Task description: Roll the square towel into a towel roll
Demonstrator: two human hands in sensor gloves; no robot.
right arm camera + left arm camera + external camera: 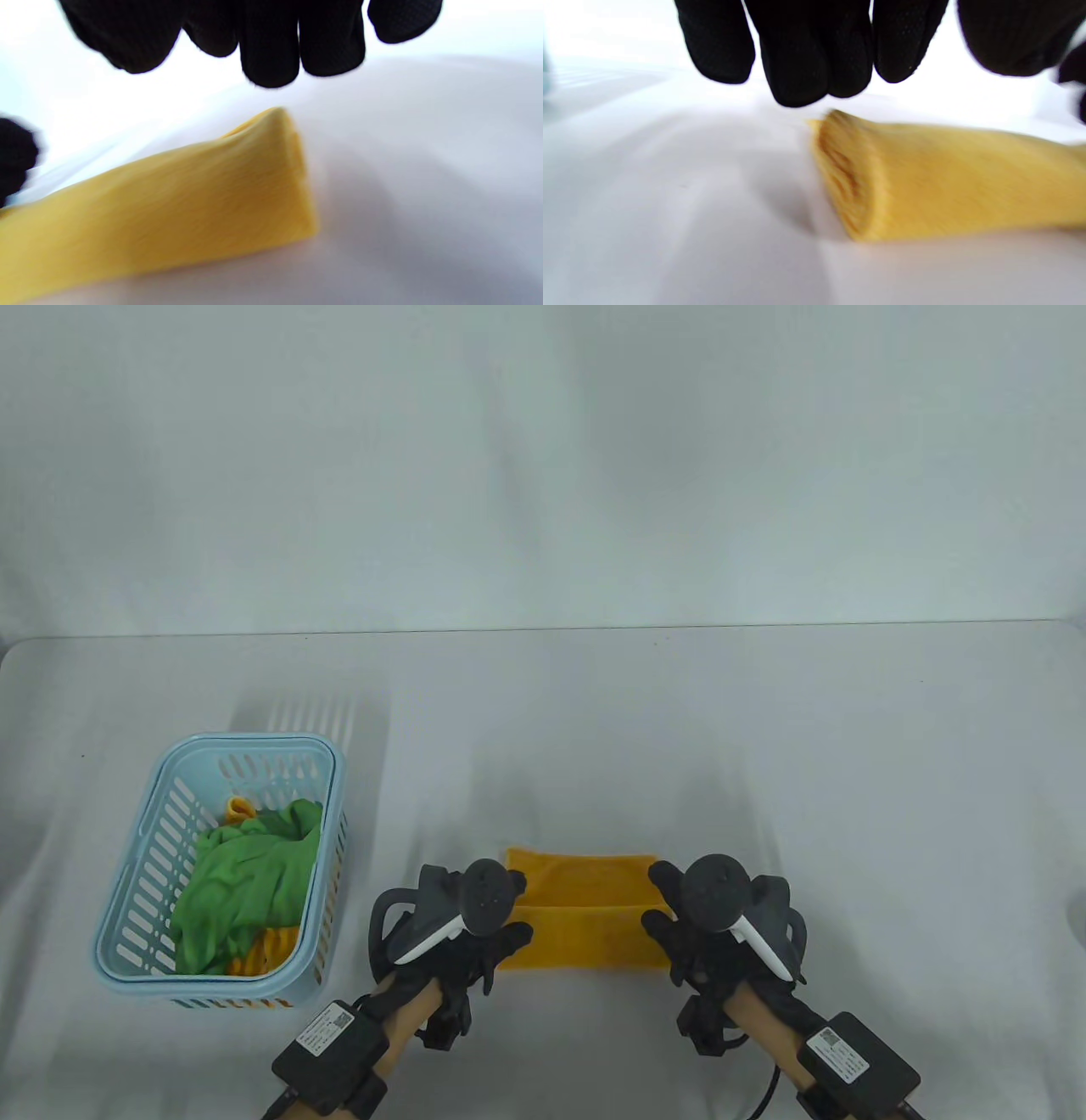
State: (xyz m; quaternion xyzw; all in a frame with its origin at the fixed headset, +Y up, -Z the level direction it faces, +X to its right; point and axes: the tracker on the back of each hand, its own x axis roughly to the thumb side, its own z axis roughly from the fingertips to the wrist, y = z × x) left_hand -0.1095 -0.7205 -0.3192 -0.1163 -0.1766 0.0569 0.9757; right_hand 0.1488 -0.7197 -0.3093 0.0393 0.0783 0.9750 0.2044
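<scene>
Surface: white table [594,712], set against a plain pale backdrop.
Towel: yellow towel [585,912], partly rolled – laid flat near the front edge, between the two hands; a thick rolled portion is seen in both wrist views.
Left hand: left hand [462,937] is placed at the towel's left end; fingers [797,55] hang relaxed above it, nothing gripped.
Right hand: right hand [708,933] is placed at the right end – fingers [271,46] likewise loose, clear of the cloth.
Basket: blue basket [127,899] at left, filled with green and yellow cloths [246,882].
</scene>
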